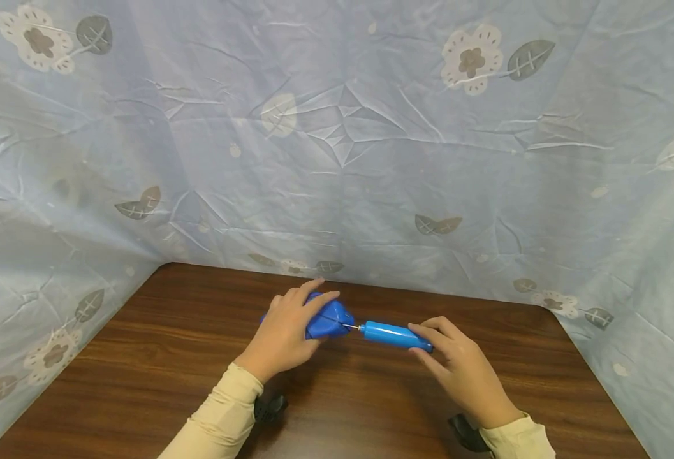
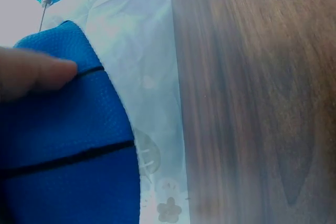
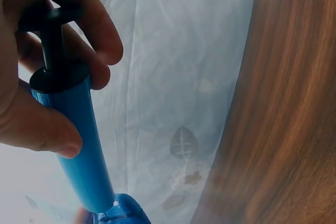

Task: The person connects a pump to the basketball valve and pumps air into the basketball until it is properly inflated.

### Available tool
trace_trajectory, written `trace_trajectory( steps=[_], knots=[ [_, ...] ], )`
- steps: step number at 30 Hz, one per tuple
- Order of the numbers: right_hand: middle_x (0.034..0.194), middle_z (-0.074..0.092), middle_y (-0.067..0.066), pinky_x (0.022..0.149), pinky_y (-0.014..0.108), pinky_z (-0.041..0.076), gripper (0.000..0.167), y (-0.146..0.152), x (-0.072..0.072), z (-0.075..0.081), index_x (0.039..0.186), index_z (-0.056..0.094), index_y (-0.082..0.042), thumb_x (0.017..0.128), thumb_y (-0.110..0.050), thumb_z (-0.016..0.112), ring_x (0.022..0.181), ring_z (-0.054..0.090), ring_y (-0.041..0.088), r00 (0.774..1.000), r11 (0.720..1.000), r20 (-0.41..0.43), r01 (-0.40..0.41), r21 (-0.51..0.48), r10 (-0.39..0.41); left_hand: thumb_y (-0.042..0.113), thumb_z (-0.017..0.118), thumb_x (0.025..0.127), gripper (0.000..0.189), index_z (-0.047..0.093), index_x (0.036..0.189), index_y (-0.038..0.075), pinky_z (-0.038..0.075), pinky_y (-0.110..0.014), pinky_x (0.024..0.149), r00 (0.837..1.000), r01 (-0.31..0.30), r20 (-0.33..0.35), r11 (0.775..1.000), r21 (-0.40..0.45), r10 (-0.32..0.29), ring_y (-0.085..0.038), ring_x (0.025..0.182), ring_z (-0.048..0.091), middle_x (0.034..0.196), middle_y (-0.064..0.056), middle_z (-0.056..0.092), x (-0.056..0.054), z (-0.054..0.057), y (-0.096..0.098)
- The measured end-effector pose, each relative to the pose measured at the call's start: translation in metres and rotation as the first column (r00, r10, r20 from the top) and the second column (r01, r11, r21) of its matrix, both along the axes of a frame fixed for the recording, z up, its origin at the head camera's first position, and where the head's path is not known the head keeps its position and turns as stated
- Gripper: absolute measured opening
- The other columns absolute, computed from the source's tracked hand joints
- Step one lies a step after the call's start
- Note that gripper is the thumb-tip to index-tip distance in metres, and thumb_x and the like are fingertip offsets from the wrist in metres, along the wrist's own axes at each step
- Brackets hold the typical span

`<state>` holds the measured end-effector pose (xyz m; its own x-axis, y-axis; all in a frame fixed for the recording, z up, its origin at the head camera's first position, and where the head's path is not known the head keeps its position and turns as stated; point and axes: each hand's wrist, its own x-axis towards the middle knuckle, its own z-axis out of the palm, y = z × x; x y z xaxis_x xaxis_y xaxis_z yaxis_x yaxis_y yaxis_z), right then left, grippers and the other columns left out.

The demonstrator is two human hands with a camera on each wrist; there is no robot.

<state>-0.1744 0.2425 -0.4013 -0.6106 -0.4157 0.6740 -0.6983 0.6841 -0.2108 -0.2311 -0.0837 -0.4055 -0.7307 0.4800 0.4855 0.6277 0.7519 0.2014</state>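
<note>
Pale floral cloth (image 1: 371,191) hangs behind our brown wooden table (image 1: 141,357). Over the table we hold a misshapen blue ball (image 1: 331,320) with black lines, our left hand (image 1: 285,328) clamped on it. Just to its right, a blue pump (image 1: 391,334) points its thin needle (image 2: 43,17) into the ball's edge. Our right hand (image 1: 460,366) grips the pump's rear, fingers and thumb curled round beside its black handle (image 3: 52,40). Cream sleeves (image 1: 216,414) cover our forearms.

Cream sleeves (image 1: 216,411), black wrist mounts (image 1: 270,408), bare hands (image 1: 284,328)
</note>
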Motion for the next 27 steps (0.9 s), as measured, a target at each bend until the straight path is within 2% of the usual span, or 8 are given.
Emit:
trace_trajectory(
  steps=[4, 9, 11, 17, 23, 27],
  knots=[
    [0.113, 0.065, -0.006, 0.066, 0.01, 0.039, 0.052, 0.0019, -0.0004, 0.0003, 0.127, 0.072, -0.01, 0.079, -0.003, 0.088, 0.08, 0.053, 0.003, 1.0, 1.0, 0.006, 0.002, -0.007, -0.002, 0.037, 0.091, 0.075, 0.083, 0.054, 0.149, 0.025, 0.05, -0.045, 0.09, 1.0, -0.01, -0.009, 1.0, 0.021, 0.01, -0.026, 0.117, 0.06, 0.14, -0.002, 0.061, -0.0003, 0.0016, 0.0009],
    [0.113, 0.065, -0.004, 0.067, 0.011, 0.039, 0.036, 0.0029, -0.0017, 0.0001, 0.126, 0.072, -0.008, 0.095, -0.025, 0.077, 0.081, 0.053, 0.004, 1.0, 1.0, -0.019, -0.019, -0.01, 0.019, 0.056, 0.085, 0.08, 0.076, 0.058, 0.143, 0.022, 0.052, -0.044, 0.095, 1.0, -0.019, -0.006, 0.999, 0.026, 0.02, -0.025, 0.115, 0.062, 0.129, -0.001, 0.066, -0.0001, 0.0026, 0.002],
    [0.113, 0.065, -0.004, 0.066, 0.011, 0.039, 0.036, 0.0026, -0.002, 0.0001, 0.126, 0.072, -0.008, 0.096, -0.027, 0.076, 0.081, 0.053, 0.004, 0.999, 1.0, -0.027, -0.025, -0.008, 0.025, 0.057, 0.083, 0.082, 0.071, 0.06, 0.14, 0.022, 0.053, -0.045, 0.097, 1.0, -0.016, -0.005, 1.0, 0.026, 0.016, -0.025, 0.116, 0.062, 0.129, -0.002, 0.066, 0.0005, 0.0029, 0.0021],
    [0.114, 0.067, -0.005, 0.066, 0.01, 0.039, 0.047, 0.0024, -0.0005, 0.0002, 0.127, 0.072, -0.009, 0.082, -0.008, 0.086, 0.082, 0.054, 0.004, 1.0, 1.0, -0.016, -0.011, -0.007, 0.011, 0.054, 0.081, 0.086, 0.065, 0.062, 0.142, 0.027, 0.055, -0.046, 0.097, 1.0, 0.002, -0.014, 1.0, 0.009, -0.002, -0.026, 0.115, 0.063, 0.127, -0.004, 0.064, 0.0015, 0.0024, 0.0032],
    [0.119, 0.07, -0.005, 0.076, 0.013, 0.042, 0.043, 0.0028, 0.0002, -0.0009, 0.13, 0.071, -0.013, 0.088, -0.016, 0.083, 0.098, 0.064, 0.01, 1.0, 1.0, 0.004, 0.007, 0.02, -0.007, 0.055, 0.082, 0.084, 0.062, 0.065, 0.137, 0.027, 0.059, -0.041, 0.086, 0.999, 0.007, -0.034, 1.0, -0.011, -0.007, -0.021, 0.103, 0.064, 0.115, -0.003, 0.064, 0.0022, 0.0001, 0.0049],
    [0.118, 0.07, -0.005, 0.077, 0.013, 0.042, 0.038, 0.003, -0.0005, -0.002, 0.13, 0.071, -0.012, 0.097, -0.029, 0.075, 0.098, 0.063, 0.01, 1.0, 1.0, 0.011, -0.005, 0.027, 0.005, 0.055, 0.082, 0.084, 0.058, 0.065, 0.132, 0.027, 0.059, -0.036, 0.077, 1.0, 0.011, -0.021, 1.0, -0.017, -0.012, -0.015, 0.093, 0.062, 0.106, 0.001, 0.061, 0.0032, -0.0016, 0.006]
  ],
)
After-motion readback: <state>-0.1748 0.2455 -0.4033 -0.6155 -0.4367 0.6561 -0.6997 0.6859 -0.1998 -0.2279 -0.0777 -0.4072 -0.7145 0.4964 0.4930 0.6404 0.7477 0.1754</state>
